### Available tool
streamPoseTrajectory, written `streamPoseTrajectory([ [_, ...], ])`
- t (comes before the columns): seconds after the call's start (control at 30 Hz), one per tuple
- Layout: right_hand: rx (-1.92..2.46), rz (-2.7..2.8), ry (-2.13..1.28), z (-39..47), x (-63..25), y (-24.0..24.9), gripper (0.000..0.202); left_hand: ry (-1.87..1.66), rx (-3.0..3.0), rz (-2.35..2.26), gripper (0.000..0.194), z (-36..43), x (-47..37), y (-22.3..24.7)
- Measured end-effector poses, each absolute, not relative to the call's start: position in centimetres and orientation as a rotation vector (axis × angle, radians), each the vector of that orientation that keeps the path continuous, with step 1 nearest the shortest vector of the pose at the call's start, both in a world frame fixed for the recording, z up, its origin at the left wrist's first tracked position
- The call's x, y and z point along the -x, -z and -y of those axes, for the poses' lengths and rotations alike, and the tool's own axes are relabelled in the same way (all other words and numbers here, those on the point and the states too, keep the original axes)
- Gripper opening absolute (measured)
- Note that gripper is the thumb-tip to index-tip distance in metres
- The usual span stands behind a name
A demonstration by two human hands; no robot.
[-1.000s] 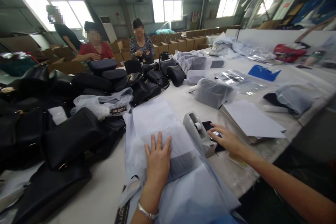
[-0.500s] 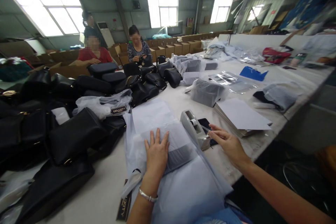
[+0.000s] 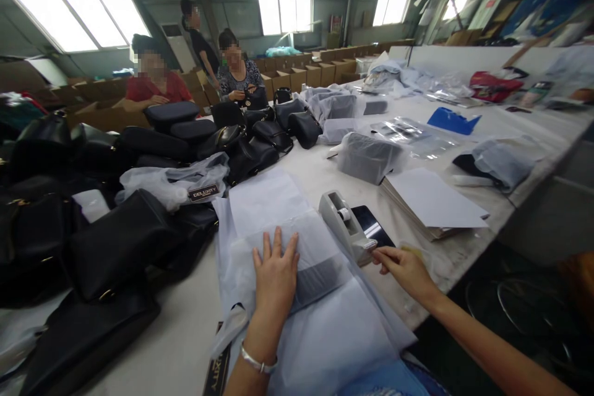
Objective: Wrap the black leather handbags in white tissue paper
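Observation:
My left hand (image 3: 275, 275) lies flat with fingers spread on a dark flat item (image 3: 318, 281) covered by translucent white wrapping (image 3: 343, 322). A bracelet circles that wrist. Beside the wrapping stands a grey tape dispenser (image 3: 343, 223) with a small roll in it. At its front cutting edge, my right hand (image 3: 403, 269) pinches thumb and fingers together on the end of the tape, which is barely visible. A black phone-like slab (image 3: 374, 226) lies just behind the dispenser. Near my left forearm, a black lettered tag (image 3: 218, 371) sticks out from the wrapping.
Black handbags (image 3: 123, 241) are piled along the left. A stack of white-topped sheets (image 3: 431, 201) lies at right, near the table edge. Beyond it are a bagged dark item (image 3: 366, 158), clear plastic bags (image 3: 408, 133) and a blue piece (image 3: 452, 120). Several people (image 3: 239, 74) are across the table.
My right hand has moved slightly down, close against the dispenser's front edge; the strip of tape seen stretched before is shorter. My left hand stays flat. The view has shifted slightly; a person behind stands farther right.

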State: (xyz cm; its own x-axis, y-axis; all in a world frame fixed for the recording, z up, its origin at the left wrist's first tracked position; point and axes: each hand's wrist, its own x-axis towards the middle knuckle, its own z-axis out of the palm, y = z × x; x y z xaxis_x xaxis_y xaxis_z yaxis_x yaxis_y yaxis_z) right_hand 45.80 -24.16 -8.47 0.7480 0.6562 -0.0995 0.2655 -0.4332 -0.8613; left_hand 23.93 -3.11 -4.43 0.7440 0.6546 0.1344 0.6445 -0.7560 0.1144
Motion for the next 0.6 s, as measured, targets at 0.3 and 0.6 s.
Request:
streamPoseTrajectory([
  [0.3,2.048,1.726,-0.108,24.8,-50.7,2.4,0.034,-0.204,-2.824,-1.018,0.049,1.6,-23.5,3.5],
  [0.6,1.557,2.293,-0.568,9.1,-46.8,-5.3,0.029,-0.314,-2.61,-1.037,0.06,-3.6,-21.0,2.5],
])
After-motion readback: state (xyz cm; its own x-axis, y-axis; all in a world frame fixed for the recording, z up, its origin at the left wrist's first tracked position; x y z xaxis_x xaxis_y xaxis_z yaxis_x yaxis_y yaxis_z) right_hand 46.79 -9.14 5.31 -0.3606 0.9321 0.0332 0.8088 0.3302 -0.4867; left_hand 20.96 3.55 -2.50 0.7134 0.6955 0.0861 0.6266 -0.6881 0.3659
